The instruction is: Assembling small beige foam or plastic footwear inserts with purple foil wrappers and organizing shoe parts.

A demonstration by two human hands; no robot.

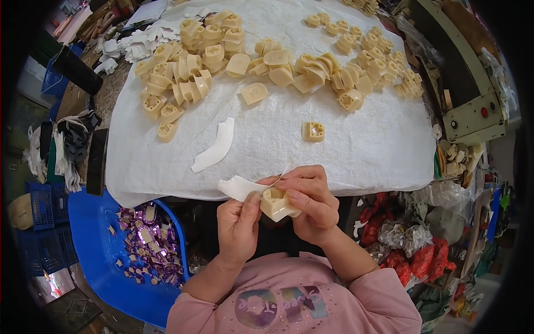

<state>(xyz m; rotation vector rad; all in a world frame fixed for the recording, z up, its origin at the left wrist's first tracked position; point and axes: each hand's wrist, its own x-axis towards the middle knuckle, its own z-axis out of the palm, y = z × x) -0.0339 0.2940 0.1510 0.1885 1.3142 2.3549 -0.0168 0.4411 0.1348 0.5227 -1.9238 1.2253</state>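
Observation:
Just off the table's near edge, my right hand (315, 207) is closed round a cream plastic block that looks like a shoe heel (277, 208), its hollow side facing up. My left hand (239, 227) pinches a curved white strip (238, 188) against the heel's left side, thumb on top. One end of the strip sticks out to the left; a thin edge rises between both hands' fingertips. On the cloth ahead lie a second white strip (217, 146) and a single loose heel (314, 132). My fingers hide part of the held heel.
Heaps of cream heels (183, 72) cover the far part of the white cloth (267, 122), with white strips (147, 43) piled at far left. A blue basin (105, 267) of purple shiny pieces stands lower left. Red and clear bags (414, 256) lie at right, below a green-grey machine (473, 119).

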